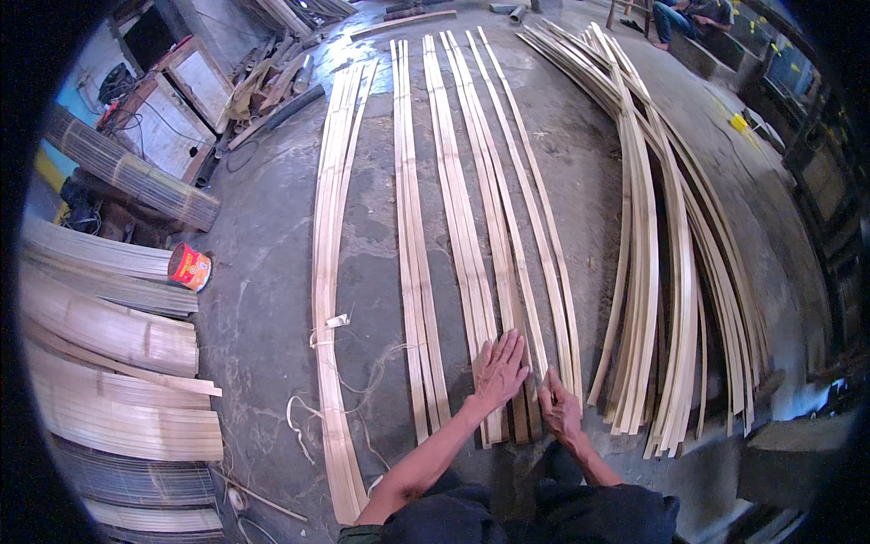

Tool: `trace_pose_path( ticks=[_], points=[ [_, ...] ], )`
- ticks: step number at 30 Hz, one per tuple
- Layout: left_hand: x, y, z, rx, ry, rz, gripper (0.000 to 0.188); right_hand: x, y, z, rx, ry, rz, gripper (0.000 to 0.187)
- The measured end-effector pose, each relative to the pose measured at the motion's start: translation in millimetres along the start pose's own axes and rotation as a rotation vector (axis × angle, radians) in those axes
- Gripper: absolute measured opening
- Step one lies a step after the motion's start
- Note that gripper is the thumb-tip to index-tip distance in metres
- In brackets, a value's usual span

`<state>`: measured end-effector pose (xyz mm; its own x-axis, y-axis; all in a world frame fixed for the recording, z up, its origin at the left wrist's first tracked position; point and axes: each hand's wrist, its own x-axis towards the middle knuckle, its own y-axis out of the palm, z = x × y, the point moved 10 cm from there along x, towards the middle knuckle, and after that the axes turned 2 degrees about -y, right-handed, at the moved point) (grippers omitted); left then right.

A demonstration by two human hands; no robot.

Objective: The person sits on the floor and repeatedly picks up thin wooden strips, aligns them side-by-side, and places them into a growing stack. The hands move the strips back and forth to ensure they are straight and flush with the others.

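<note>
Long pale bamboo strips lie in several narrow rows on the floor, running away from me. My left hand [498, 370] rests flat with its fingers stretched out on the near part of a row of bamboo strips [462, 218]. Just to its right, my right hand [562, 410] is closed at the near end of a thin bamboo strip [512, 213], fingers curled at its edge; part of the grip is hidden. Right of that strip runs another thin bamboo strip [535, 181]. On the left are a narrow row [412, 227] and a bundle of strips [331, 227] with a tie around it.
A big loose pile of bamboo strips [639, 272] lies to the right. Stacked slat bundles [127, 335] and a red tub [190, 267] stand at the left. Loose pale string [299, 417] trails on the floor. A person [689, 20] sits at the far right.
</note>
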<state>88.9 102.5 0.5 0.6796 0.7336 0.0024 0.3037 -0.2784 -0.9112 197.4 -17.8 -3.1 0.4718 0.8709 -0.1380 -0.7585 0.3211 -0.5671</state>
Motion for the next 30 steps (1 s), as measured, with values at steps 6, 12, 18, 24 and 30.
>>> trace_pose_path(
  ticks=[6,12,18,24,30],
  points=[
    [1,-14,-4,-0.109,-0.013,-0.124,0.066,-3,-7,9,0.065,-0.253,-0.137,0.047],
    [-8,-18,17,-0.090,-0.082,-0.205,0.059,-18,-15,41,0.057,-0.214,-0.086,0.046],
    [3,-36,32,-0.442,-0.193,-0.376,0.057,-18,15,42,0.184,-0.227,-0.072,0.047],
    [9,-32,49,-0.816,-0.482,-0.194,0.062,-15,55,52,0.197,0.010,0.090,0.046],
    [6,-27,53,-0.634,-0.462,-0.098,0.071,-25,56,63,0.123,-0.038,0.134,0.049]
  ],
)
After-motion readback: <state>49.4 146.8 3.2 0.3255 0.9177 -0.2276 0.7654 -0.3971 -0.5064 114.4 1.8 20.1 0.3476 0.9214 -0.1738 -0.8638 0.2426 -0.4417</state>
